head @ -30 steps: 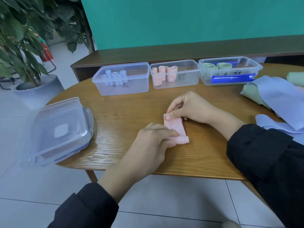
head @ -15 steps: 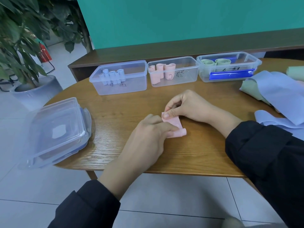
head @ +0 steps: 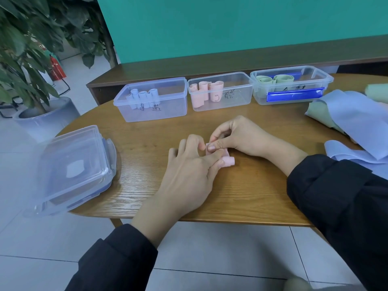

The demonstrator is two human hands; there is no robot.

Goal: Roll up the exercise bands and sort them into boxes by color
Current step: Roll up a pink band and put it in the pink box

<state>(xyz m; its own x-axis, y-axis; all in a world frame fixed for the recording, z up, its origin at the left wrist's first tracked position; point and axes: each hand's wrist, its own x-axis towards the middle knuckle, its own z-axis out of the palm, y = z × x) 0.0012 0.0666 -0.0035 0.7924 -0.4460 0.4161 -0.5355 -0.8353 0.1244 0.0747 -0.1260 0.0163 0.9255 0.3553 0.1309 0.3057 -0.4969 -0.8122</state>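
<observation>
The pink band [head: 227, 160] lies mid-desk [head: 147, 164], nearly all wound into a small roll. The right hand [head: 237, 137] pinches the flat tail with thumb and curled fingers, likely to keep it taut, while the left hand [head: 189, 171] has its fingers on the roll, thumb at its near end (probably to push it forward). Beyond stand three open boxes: blue rolls [head: 142, 97], pink rolls [head: 205, 91], green rolls [head: 273, 79]. The way to the pink box [head: 237, 99] looks free; loose bands [head: 357, 114] sprawl to the right, lids [head: 73, 164] sit left.

Potted plant [head: 31, 49] beside wooden table [head: 147, 185].
</observation>
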